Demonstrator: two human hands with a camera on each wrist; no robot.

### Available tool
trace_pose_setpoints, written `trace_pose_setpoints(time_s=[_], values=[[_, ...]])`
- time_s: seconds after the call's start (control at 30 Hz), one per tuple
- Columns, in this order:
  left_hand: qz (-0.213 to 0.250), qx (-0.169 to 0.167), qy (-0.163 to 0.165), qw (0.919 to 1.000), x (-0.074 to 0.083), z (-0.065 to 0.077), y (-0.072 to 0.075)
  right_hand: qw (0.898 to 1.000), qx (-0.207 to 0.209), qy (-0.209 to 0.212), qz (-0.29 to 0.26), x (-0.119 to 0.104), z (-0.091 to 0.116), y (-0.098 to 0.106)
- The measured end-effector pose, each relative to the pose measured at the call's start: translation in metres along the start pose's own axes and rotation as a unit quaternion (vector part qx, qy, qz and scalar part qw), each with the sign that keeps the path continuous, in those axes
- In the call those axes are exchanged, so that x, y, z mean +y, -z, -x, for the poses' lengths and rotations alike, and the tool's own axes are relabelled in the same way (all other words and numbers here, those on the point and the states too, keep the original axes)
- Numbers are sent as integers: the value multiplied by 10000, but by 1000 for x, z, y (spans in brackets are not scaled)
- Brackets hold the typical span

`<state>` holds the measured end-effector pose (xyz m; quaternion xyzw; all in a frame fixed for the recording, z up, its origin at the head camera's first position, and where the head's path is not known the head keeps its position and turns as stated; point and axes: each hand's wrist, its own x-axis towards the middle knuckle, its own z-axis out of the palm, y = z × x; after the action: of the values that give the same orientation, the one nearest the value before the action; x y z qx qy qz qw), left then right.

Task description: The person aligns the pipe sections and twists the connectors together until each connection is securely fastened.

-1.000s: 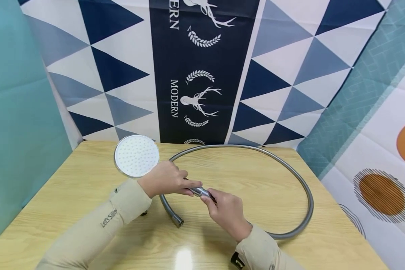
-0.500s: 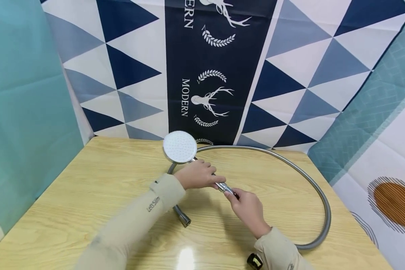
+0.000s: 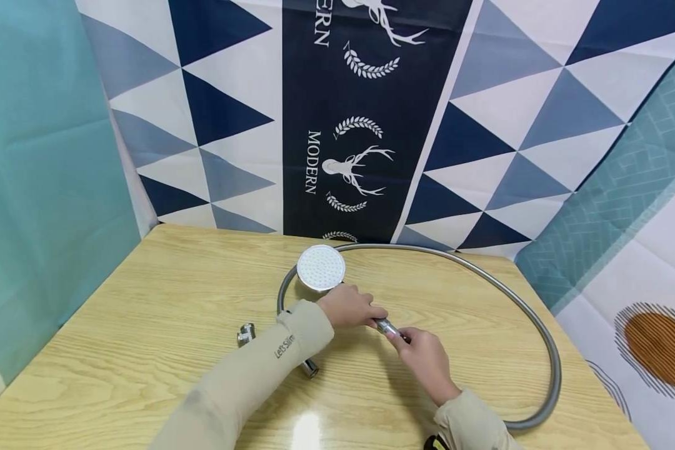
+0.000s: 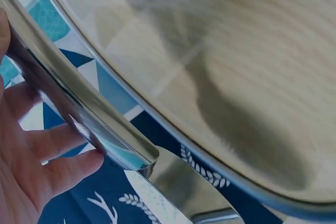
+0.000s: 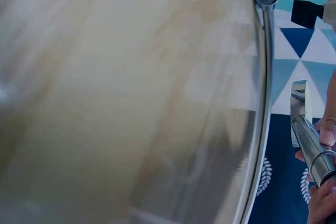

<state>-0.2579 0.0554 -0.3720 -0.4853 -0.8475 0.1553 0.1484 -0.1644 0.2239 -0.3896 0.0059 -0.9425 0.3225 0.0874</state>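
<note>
A round white-faced shower head (image 3: 321,267) with a chrome handle is held above the table, its spray face turned toward the head camera. My left hand (image 3: 351,306) grips the handle (image 4: 79,90), with the fingers curled under it in the left wrist view. At the handle's lower end, my right hand (image 3: 426,359) pinches the joint where the handle meets a dark end piece. A grey flexible shower hose (image 3: 531,319) loops round behind both hands. Its chrome end (image 3: 310,367) lies on the table below my left forearm. Whether the joint is fully seated cannot be seen.
On the wooden table (image 3: 174,281), left of my forearm, lies a small chrome fitting (image 3: 245,334). A cloth with triangles and deer heads (image 3: 337,169) hangs behind the table. Teal cloth (image 3: 50,156) closes off the left side.
Both hands and the shower head have shifted right in the head view, and the head sits lower against the table. The small chrome fitting has come out from behind my left arm.
</note>
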Motion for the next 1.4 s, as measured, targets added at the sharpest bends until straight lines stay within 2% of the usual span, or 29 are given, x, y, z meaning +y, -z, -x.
trace_pose_setpoints(time_s=[0.1, 0.23, 0.4, 0.5, 0.67, 0.87, 1.03, 1.2, 1.4], values=[[18, -215, 205, 9996, 7, -6, 1, 10000, 38, 39, -16, 5, 0, 0], [-28, -301, 400, 9987, 14, -12, 0, 10000, 83, 26, 40, 10, 0, 0], [294, -463, 385, 9978, 17, -19, -2, 9995, 32, -70, 295, 13, -2, 1], [586, -703, 343, 9952, 16, -21, -3, 9988, -9, -65, 475, 15, -3, 1], [807, -994, 338, 9912, 15, -27, -3, 9977, -76, -12, 667, 18, -6, 3], [894, -1046, 379, 9898, 15, -32, -6, 9960, -416, 33, 793, 18, -11, 6], [1044, -1064, 398, 9880, 15, -33, -5, 9909, -740, -1, 1121, 16, -15, 7], [1070, -916, 305, 9896, 18, -31, -7, 9835, -1052, -212, 1453, 14, -16, 5], [1033, -824, 344, 9906, 20, -28, -8, 9776, -1309, -231, 1630, 12, -18, 7]])
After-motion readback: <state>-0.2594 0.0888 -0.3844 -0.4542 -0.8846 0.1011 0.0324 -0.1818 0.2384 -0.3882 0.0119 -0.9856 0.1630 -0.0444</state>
